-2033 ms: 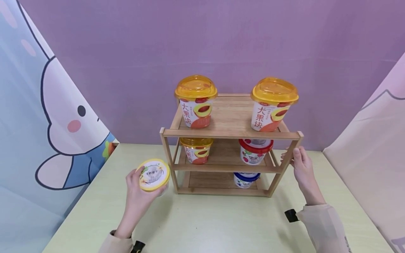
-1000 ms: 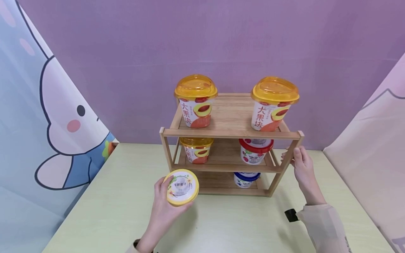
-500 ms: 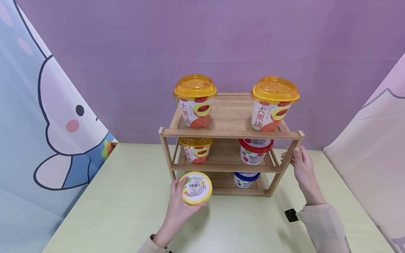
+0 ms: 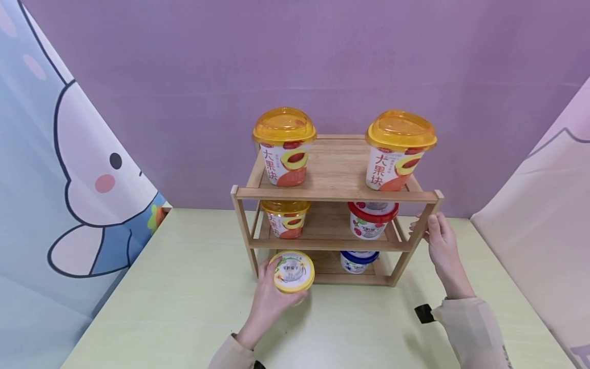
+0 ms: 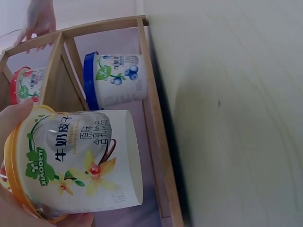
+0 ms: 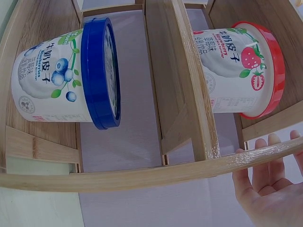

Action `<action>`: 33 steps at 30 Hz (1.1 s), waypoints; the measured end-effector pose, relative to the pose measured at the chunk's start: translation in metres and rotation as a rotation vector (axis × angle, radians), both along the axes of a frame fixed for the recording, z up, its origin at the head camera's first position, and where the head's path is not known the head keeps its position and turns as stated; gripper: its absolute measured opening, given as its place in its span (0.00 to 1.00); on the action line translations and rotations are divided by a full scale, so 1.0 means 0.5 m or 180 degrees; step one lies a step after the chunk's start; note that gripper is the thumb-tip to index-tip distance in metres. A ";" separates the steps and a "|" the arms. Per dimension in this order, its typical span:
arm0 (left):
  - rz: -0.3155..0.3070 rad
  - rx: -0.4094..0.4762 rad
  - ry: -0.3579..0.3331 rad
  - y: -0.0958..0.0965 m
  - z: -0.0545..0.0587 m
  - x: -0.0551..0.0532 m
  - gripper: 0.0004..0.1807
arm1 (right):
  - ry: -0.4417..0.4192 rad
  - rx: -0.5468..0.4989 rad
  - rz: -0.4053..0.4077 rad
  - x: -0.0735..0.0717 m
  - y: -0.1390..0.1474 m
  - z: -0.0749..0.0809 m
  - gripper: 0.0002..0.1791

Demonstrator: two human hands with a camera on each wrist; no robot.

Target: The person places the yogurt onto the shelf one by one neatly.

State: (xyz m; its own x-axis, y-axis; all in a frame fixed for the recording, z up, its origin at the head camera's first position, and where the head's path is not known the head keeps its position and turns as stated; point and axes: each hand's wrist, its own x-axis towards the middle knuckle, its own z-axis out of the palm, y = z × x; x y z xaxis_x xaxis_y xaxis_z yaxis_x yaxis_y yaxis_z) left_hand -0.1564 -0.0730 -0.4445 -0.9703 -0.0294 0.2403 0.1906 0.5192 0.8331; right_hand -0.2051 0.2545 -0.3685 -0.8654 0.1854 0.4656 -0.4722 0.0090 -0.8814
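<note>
My left hand [image 4: 269, 300] holds a yellow-lidded yogurt cup [image 4: 294, 272] at the front left of the bottom shelf of a small wooden rack [image 4: 336, 195]. In the left wrist view, vanilla flowers are printed on this white cup [image 5: 80, 161], and thumb and fingers clasp it at the lid end. My right hand [image 4: 442, 248] grips the rack's right front post, thumb in front, other fingers partly hidden behind it. A blue-lidded blueberry cup [image 6: 57, 80] stands on the bottom shelf at the right. Above it, on the middle shelf, is a red-lidded strawberry cup [image 6: 236, 71].
Two tall cups with domed orange lids stand on the top shelf, one left [image 4: 287, 148] and one right [image 4: 398, 154]. A similar orange-lidded cup [image 4: 287, 220] is at the middle shelf's left. The rack stands on a pale table [image 4: 369, 328] before a purple backdrop [image 4: 341, 61].
My left hand has carried the yellow-lidded yogurt cup rightward from beside the rack to the front of the bottom shelf, then slightly inward. The right hand has stayed on the post.
</note>
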 end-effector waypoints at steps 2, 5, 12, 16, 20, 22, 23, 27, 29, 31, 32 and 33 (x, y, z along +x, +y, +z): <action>-0.0004 0.0022 -0.0007 0.001 -0.004 -0.007 0.50 | -0.0024 0.0039 -0.0020 -0.001 0.001 -0.001 0.10; -0.0009 0.0036 -0.0009 0.002 -0.011 -0.017 0.50 | -0.0038 0.0057 -0.0033 -0.002 0.003 -0.002 0.11; -0.0012 0.0113 0.0047 0.004 -0.020 -0.039 0.49 | -0.0015 0.0023 -0.0007 -0.001 0.001 0.000 0.10; -0.0010 0.0158 0.0129 0.004 -0.023 -0.052 0.48 | 0.0013 0.0002 0.0012 -0.002 0.002 -0.001 0.11; 0.0021 0.0140 0.0135 0.004 -0.028 -0.065 0.48 | -0.0015 0.0057 -0.0037 -0.003 0.003 -0.003 0.11; 0.0031 0.0139 0.0108 0.004 -0.030 -0.070 0.49 | -0.0027 0.0073 -0.0043 -0.003 0.004 -0.003 0.11; 0.0027 0.0141 0.0099 0.004 -0.031 -0.073 0.49 | -0.0029 0.0081 -0.0043 -0.002 0.004 -0.003 0.11; -0.0005 0.0187 0.0046 0.005 -0.034 -0.082 0.49 | 0.0000 0.0039 -0.0013 -0.002 0.004 -0.003 0.11; -0.0023 0.0215 0.0028 0.006 -0.036 -0.086 0.50 | 0.0010 0.0006 -0.0004 -0.002 0.004 -0.003 0.11; -0.0031 0.0255 0.0023 0.007 -0.037 -0.090 0.50 | 0.0009 -0.0006 -0.0005 -0.001 0.003 -0.002 0.11; -0.0034 0.0280 0.0026 0.007 -0.038 -0.092 0.51 | 0.0007 -0.0008 -0.0006 -0.001 0.003 -0.002 0.11; -0.0049 0.0297 0.0037 0.008 -0.038 -0.094 0.51 | 0.0002 0.0000 -0.0015 -0.001 0.002 -0.002 0.11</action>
